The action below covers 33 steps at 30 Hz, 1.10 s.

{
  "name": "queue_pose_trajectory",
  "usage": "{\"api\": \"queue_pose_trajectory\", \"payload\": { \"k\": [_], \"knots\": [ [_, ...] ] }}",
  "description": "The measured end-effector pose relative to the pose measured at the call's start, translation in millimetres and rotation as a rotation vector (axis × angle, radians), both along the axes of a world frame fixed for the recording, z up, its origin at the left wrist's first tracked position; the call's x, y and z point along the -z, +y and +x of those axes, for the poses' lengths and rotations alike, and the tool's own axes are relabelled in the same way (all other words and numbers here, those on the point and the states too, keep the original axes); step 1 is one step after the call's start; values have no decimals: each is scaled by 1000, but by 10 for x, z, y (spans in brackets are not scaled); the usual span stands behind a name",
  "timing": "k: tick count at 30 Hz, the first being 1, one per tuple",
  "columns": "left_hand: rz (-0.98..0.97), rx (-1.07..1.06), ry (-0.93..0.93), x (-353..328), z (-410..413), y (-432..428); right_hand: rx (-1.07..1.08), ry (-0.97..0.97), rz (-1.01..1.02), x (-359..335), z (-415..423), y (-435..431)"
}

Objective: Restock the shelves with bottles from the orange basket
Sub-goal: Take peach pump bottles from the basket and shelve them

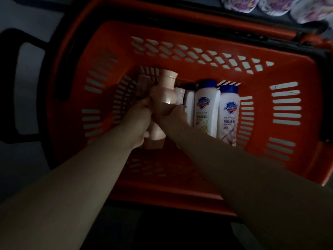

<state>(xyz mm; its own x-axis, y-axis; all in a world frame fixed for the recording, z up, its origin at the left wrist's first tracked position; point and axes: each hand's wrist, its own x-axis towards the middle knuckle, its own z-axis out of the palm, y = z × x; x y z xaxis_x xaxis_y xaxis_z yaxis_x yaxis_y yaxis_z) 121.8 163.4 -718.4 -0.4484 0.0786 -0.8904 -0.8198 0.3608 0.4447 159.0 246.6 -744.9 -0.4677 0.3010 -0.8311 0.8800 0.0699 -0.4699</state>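
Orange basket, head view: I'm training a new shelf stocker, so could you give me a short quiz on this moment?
1. True or false: the left hand grips the pink bottle.
2. Multiple choice: the two Safeguard bottles in the orange basket have caps that are A) red, B) blue, C) green.
3. Fill in the blank: as the picture shows them, the Safeguard bottles lie to the ___ of the pink bottle.

Key: 1 true; 2 B; 3 right.
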Motion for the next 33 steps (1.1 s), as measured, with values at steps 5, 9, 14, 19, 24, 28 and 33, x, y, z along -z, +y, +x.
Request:
{"api": "queue_pose_trajectory", "payload": {
  "k": [5,9,14,19,24,28,33],
  "knots": [
    [117,-17,-72,-90,116,222,75,-40,-70,129,197,414],
    [122,10,-89,-127,171,392,150,-51,-170,-158,328,827],
    [134,11,-92,-394,356,550,172,-52,-294,-517,546,1238],
    [161,67,-167,-759,384,766,276,0,-323,-1063,662,1382],
    [293,134,-121,-1326,345,823,326,93,-329,-1766,756,1416],
    [319,255,-96,-1911,245,907,430,238,-318,-2363,832,1402],
    [423,361,77,-2655,224,1034,486,366,-268,-3092,896,1477]
  ]
}}
